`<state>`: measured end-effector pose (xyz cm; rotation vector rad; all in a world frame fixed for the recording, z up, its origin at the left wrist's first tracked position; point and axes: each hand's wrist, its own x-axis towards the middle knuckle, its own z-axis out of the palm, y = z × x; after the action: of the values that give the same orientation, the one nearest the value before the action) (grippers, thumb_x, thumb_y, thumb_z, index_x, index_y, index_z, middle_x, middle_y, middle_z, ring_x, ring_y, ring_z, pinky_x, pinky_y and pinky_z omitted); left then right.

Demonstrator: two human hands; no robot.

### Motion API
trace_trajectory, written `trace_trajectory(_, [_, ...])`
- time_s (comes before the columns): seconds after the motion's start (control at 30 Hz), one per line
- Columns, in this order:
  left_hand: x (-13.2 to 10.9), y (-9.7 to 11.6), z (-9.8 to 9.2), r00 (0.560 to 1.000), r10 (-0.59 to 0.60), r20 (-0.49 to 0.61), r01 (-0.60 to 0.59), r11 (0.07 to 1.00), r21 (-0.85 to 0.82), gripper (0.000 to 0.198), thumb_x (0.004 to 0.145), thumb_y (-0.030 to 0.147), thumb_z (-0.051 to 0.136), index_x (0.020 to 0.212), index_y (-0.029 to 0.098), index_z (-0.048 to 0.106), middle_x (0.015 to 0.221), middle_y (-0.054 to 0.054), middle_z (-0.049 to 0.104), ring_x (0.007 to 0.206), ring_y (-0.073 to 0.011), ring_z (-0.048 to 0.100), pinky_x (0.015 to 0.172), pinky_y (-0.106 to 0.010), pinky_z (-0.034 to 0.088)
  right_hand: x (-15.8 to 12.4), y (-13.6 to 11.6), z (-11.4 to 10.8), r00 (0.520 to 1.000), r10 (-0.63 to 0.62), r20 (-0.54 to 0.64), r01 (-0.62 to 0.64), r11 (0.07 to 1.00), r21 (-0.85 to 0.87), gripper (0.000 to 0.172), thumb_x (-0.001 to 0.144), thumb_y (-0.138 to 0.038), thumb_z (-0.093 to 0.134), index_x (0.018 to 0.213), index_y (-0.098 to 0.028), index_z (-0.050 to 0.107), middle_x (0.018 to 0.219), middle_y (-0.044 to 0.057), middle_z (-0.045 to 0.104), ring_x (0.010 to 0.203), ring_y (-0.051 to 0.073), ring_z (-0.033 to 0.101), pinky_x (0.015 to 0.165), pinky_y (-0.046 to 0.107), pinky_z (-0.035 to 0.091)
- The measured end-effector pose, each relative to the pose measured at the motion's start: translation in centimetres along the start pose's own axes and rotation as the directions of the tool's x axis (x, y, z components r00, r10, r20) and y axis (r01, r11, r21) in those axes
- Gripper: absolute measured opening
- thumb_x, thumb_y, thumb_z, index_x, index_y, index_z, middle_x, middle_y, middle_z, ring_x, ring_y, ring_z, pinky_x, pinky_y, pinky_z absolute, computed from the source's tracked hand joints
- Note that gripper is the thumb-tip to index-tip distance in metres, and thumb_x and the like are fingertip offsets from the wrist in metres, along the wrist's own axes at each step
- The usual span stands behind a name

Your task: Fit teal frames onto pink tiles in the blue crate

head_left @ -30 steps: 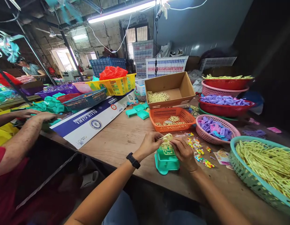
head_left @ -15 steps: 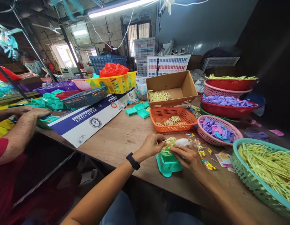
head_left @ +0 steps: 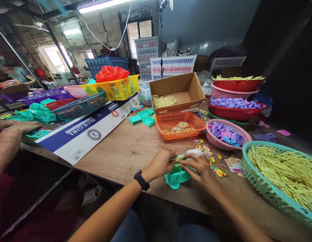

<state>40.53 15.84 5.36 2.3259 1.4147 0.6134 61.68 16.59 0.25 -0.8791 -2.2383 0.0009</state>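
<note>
My left hand [head_left: 159, 163], with a black watch on its wrist, and my right hand [head_left: 198, 167] meet over a small teal plastic box [head_left: 176, 176] on the wooden table [head_left: 125, 148]. Both pinch a thin yellow plastic piece [head_left: 178, 158] on top of the box. My right hand also grips a small clear bag [head_left: 196, 153] of white stuff. Small multicoloured bits [head_left: 216, 169] lie just right of my hands.
Ahead stand an orange basket [head_left: 179, 125], a pink basket of purple parts [head_left: 226, 134] and a cardboard box [head_left: 176, 92]. A teal basket of yellow strips [head_left: 282, 174] sits at right. A co-worker's hands [head_left: 18, 127] rest at left by a flat blue-and-white carton [head_left: 87, 129].
My right hand picked up the small clear bag. Both hands pressed the yellow piece down onto the teal box. The view shifted slightly right.
</note>
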Motion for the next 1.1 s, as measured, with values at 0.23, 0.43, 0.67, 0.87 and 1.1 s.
trace_trajectory(0.23, [-1.1,-0.7,-0.2,0.998,0.029,-0.047,-0.033,0.996,-0.086,0.024,0.088,0.026,0.073,0.11,0.018,0.071,0.109,-0.009,0.065,0.101,-0.0249,0.063,0.088,-0.036,0.05,-1.8,1.4,-3.5,0.955,0.187,-0.232,-0.199,0.98,-0.03,0.028,0.103,-0.039,0.053,0.102,-0.027,0.078,0.102,0.005,0.074,0.094,0.023,0.066,0.083,0.039,0.047])
trace_trajectory(0.43, [-0.6,-0.5,-0.7,0.997,0.018,0.069,-0.009,0.993,-0.122,0.032,0.081,0.019,0.074,0.112,0.019,0.065,0.109,-0.005,0.067,0.1,-0.0242,0.064,0.084,-0.034,0.047,-7.3,6.7,-4.0,0.894,0.415,-0.168,-0.447,0.839,-0.309,0.046,0.099,-0.043,0.039,0.095,-0.018,0.077,0.097,0.013,0.074,0.087,0.028,0.066,0.082,0.045,0.048])
trace_trajectory(0.67, [-0.1,0.8,-1.3,0.976,-0.124,0.18,0.118,0.992,0.042,0.047,0.075,0.009,0.069,0.12,0.016,0.058,0.113,-0.008,0.069,0.103,-0.026,0.065,0.081,-0.034,0.047,-8.3,6.9,-2.3,0.698,0.715,-0.029,-0.615,0.578,-0.536,0.042,0.095,-0.041,0.044,0.115,-0.018,0.072,0.128,0.019,0.065,0.11,0.041,0.058,0.086,0.06,0.048])
trace_trajectory(0.87, [0.3,1.1,-0.6,0.952,-0.243,0.186,0.21,0.961,0.179,0.053,0.079,0.01,0.064,0.131,0.018,0.056,0.119,-0.01,0.072,0.111,-0.0289,0.068,0.083,-0.034,0.049,-8.5,9.3,-2.5,0.73,0.683,-0.017,-0.648,0.684,-0.336,0.036,0.081,-0.041,0.054,0.109,-0.02,0.067,0.112,0.014,0.072,0.107,0.033,0.064,0.095,0.05,0.045])
trace_trajectory(1.1, [0.1,0.4,0.3,0.95,-0.297,0.098,0.271,0.938,0.218,0.036,0.079,0.009,0.058,0.113,0.019,0.066,0.109,-0.01,0.075,0.103,-0.029,0.071,0.073,-0.032,0.046,-9.2,8.3,-3.3,0.687,0.711,-0.151,-0.727,0.665,-0.173,0.043,0.077,-0.054,0.045,0.092,-0.023,0.071,0.095,0.014,0.075,0.091,0.034,0.068,0.086,0.05,0.049])
